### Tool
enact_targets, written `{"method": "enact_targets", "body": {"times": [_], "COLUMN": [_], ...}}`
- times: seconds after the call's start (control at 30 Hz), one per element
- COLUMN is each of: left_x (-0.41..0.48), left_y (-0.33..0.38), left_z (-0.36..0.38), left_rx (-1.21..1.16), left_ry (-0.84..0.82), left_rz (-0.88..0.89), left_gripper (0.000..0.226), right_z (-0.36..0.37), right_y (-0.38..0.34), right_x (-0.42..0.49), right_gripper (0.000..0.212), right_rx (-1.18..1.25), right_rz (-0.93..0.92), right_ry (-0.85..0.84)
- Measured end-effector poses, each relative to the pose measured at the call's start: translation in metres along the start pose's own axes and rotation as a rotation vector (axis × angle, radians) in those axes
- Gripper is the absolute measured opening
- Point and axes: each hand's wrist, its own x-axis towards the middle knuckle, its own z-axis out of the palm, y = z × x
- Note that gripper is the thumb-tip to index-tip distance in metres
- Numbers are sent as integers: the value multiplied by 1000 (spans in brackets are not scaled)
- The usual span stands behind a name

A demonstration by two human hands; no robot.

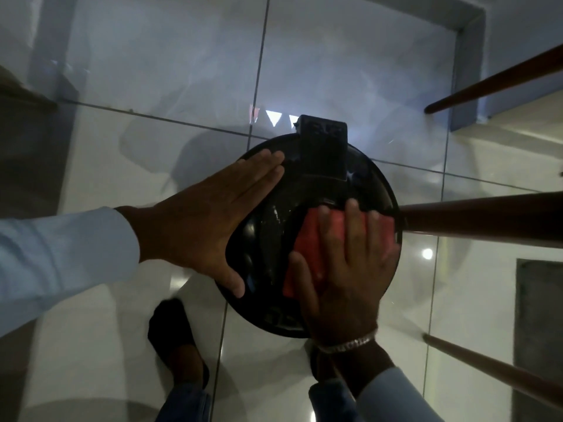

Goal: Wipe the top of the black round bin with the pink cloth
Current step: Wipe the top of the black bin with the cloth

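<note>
Nearest the camera, the right hand [341, 278] lies flat with fingers spread, pressing the pink cloth [307, 254] onto the top of the black round bin [274, 226]; the grip is not closed around the cloth but holds it down by palm and finger pressure, and a metal bracelet [350, 345] circles the wrist. The cloth is folded and covers the right half of the lid, reaching close to its right edge. The left hand [201, 220] rests open and flat, fingers together, on the left part of the lid and holds nothing; it appears to steady the bin. Both arms wear pale blue sleeves [61, 257]. Judged from this position, the wiping step is in hand: cloth and lid are in full contact. The left half of the lid and the area near the raised block [323, 147] at the far edge are not under the cloth, so the next move calls for sliding the cloth across those areas with steady downward pressure while the left hand shifts clear. Below the bin, a dark shoe [170, 336] stands on the floor [122, 147], which is glossy pale tile with dark grout lines and bright reflections. Brown wooden legs [487, 220] of some furniture extend in from the right. Farther off, a blue wall base [470, 68] borders the tiles, and the room is dim.
</note>
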Motion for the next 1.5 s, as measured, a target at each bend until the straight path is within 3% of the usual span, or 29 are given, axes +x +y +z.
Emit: {"method": "enact_targets", "body": {"times": [0.17,0.33,0.5,0.6,0.77,0.97,1.07,1.13,1.2,1.27,1.4,1.5], "left_x": [2,-1,-1,0,1,1,2,2,2,1,1,0], "left_y": [-1,-1,-6,-7,-11,-13,-13,-14,-15,-15,-14,-12], "left_z": [2,2,8,9,13,13,14,14,15,14,14,12], "left_rx": [14,13,-26,-66,-38,-68,-61,-45,-37,-34,-40,-42], "left_ry": [20,30,77,97,75,108,127,131,117,102,118,120], "left_rz": [19,9,18,51,22,39,57,59,52,45,44,49], "left_gripper": [152,154,155,153,154,155,152,153,154,154,152,151], "right_z": [6,0,2,9,3,8,14,9,0,-5,9,17], "right_y": [-15,-13,-32,-53,-16,-45,-52,-32,-5,8,-34,-56], "right_x": [27,5,38,32,-4,31,13,-4,-7,5,37,18], "right_gripper": [74,68,56,54,65,62,66,67,65,62,59,59], "right_rx": [18,34,212,285,34,131,83,4,-51,-42,32,82], "right_rz": [201,-95,89,-117,-285,101,-112,-347,-443,-329,52,-42], "right_ry": [16,-51,41,34,-119,36,-32,-96,-145,-131,83,61]}}
